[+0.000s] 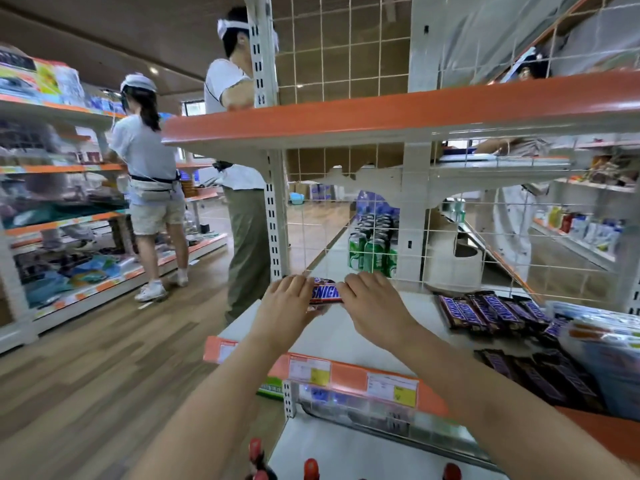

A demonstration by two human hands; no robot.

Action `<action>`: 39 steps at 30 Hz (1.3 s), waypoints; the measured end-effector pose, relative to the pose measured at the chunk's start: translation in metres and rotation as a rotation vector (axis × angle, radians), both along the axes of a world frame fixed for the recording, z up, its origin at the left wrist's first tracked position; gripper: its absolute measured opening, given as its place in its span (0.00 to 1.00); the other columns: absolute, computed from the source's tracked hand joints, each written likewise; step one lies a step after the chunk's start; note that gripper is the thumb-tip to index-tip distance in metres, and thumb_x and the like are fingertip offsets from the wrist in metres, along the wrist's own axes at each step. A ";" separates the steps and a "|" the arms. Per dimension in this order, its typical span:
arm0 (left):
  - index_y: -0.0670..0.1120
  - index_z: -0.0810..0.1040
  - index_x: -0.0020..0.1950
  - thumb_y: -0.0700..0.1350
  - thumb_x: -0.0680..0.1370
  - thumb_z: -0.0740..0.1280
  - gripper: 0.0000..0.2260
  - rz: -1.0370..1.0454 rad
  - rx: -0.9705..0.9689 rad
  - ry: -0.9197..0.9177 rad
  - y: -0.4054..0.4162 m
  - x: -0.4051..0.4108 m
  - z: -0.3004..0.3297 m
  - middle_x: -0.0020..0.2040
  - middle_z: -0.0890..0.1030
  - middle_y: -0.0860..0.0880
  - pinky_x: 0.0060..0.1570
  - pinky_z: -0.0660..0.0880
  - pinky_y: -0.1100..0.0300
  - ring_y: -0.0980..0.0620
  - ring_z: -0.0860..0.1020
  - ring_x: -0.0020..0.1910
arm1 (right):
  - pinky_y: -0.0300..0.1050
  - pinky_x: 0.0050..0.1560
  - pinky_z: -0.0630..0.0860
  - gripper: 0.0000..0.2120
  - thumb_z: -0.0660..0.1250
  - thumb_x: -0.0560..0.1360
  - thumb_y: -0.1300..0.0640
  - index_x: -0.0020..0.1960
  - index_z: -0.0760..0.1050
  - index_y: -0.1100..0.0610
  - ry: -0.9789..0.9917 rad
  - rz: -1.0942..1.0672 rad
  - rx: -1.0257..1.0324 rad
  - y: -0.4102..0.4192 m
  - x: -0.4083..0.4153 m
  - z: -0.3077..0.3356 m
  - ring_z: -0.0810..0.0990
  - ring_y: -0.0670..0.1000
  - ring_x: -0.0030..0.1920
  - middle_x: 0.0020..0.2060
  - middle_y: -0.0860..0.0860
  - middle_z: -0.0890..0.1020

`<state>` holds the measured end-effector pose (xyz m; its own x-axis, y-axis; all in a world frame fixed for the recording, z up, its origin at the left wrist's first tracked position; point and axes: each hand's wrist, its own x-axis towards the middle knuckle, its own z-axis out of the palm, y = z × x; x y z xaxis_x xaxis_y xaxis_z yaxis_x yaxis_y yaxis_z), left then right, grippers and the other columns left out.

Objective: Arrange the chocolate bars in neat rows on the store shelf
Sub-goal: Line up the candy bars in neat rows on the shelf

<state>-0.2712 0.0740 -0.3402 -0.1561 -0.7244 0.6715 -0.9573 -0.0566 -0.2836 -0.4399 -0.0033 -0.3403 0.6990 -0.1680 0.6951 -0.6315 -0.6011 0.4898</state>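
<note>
We hold one Snickers bar (325, 292) between both hands at the far left corner of the white shelf (381, 306), close to the wire grid back (450, 237): our left hand (289, 301) curls its fingers over the bar's left end, our right hand (372, 304) over its right end (the label faces us). Bare shelf lies between our hands and a row of Snickers bars (485, 311) to the right, with a nearer row (540, 379) by the orange price-tag edge (346, 370). Green cans (372, 254) stand behind the grid. Left, along the wooden-floored aisle, two people (152, 188) face other shelves.
</note>
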 end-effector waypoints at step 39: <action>0.41 0.75 0.59 0.55 0.72 0.71 0.23 -0.046 0.054 1.436 0.016 0.014 -0.007 0.53 0.79 0.46 0.47 0.71 0.59 0.51 0.75 0.47 | 0.38 0.40 0.73 0.08 0.62 0.79 0.57 0.51 0.77 0.61 -1.005 0.325 1.608 0.011 -0.001 0.014 0.78 0.45 0.37 0.41 0.52 0.80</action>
